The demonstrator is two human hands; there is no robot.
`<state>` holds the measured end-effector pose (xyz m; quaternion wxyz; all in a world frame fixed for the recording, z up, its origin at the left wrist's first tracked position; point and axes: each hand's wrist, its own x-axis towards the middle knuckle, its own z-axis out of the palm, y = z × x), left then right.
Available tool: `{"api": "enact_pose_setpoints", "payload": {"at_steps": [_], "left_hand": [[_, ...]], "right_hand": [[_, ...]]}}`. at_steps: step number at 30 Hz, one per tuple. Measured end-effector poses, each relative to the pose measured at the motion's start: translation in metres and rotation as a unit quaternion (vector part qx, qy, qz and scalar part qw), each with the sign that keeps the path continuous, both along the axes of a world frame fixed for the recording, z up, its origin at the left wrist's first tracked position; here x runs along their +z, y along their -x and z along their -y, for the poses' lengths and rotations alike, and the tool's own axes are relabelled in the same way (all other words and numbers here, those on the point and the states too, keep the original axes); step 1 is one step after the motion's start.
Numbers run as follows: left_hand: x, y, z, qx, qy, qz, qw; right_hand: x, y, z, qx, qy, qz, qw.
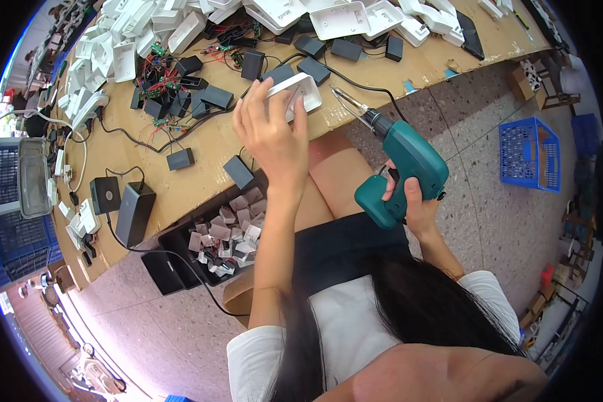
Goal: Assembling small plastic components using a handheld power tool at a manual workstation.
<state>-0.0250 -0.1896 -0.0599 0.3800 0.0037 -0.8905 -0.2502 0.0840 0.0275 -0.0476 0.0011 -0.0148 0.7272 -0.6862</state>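
My left hand [271,130] grips a small white plastic case shell [308,90] at the table's near edge, its open side facing up; the fingertips hide part of it. In my right hand [419,208] is a green soldering gun [414,157], its handle wrapped by my fingers. The gun's metal tip [345,99] points toward the white shell, a short way to its right and apart from it. A black cable [375,87] runs across the table's edge to the gun's front. Close to my left wrist, a black box [238,172] lies at the edge.
White case shells [147,33] are heaped along the back of the cardboard-covered table [201,177]. Black boxes with wires and green circuit boards [171,84] lie before them. A bin of small white parts [228,231] stands below the edge. A blue crate [529,154] is on the floor at right.
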Motion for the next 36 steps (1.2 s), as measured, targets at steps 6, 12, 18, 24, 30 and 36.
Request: {"api": "enact_pose_setpoints", "payload": {"at_steps": [6,12,18,24,30,36], "left_hand": [[0.017,-0.035,0.024,-0.278,0.185,0.065,0.94],[0.047,-0.044,-0.014,-0.293,0.243,0.101,0.919],[0.101,-0.056,-0.094,-0.324,0.134,0.103,0.931],[0.129,-0.058,-0.119,-0.353,0.115,0.102,0.923],[0.135,-0.053,-0.118,-0.364,0.089,0.099,0.922],[0.131,-0.047,-0.105,-0.367,0.083,0.097,0.921]], "right_hand": [[0.012,-0.01,-0.028,-0.007,0.004,0.01,1.0],[0.016,-0.028,-0.066,0.004,0.027,0.017,0.999],[0.072,-0.031,-0.092,-0.03,0.058,-0.006,0.998],[0.086,-0.031,-0.064,-0.112,0.098,-0.05,0.988],[0.083,-0.011,-0.046,-0.175,0.079,-0.098,0.977],[0.078,0.001,-0.031,-0.179,0.052,-0.1,0.977]]}}
